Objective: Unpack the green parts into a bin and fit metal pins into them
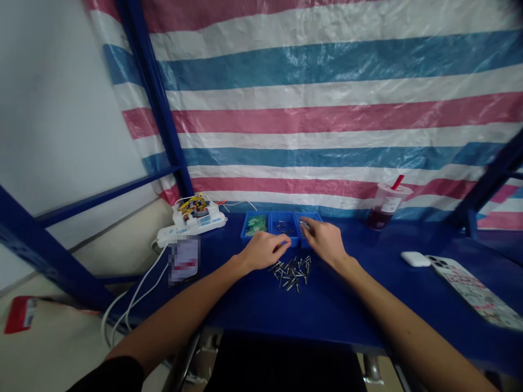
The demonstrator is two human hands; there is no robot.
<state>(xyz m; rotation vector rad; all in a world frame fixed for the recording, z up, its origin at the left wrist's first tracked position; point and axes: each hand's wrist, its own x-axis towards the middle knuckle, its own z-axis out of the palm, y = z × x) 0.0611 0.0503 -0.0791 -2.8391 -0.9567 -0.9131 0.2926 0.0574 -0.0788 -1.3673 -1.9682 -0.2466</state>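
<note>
From where I stand, the person's left hand [265,251] is half curled, thumb and forefinger close together over the front edge of the middle blue plastic box [295,241]; I cannot tell whether anything is pinched there. The right hand [327,242] bends its fingers over the right blue plastic box [304,243], loosely closed, and whether it grips a piece I cannot tell either.

Just in front of the boxes, between the forearms, lies a loose heap of slim, dark and silvery metal pieces [292,274] on the dark blue tabletop [253,305]. The work looks like handling small parts one by one. I'd judge it goes best with a light fingertip pinch, a single piece at a time, wrists clear of the heap, and the boxes kept from sliding.

The right hand covers much of its box, so the silvery bits inside barely show. The few dark bits in the middle box are too small to identify. Pale green pieces [256,224] fill the left blue plastic box [245,238], their shape unclear. Farther left, a pixelated patch hides most of a pale object [188,260]; at right, the patterned phone [476,288] runs to the picture's edge.
</note>
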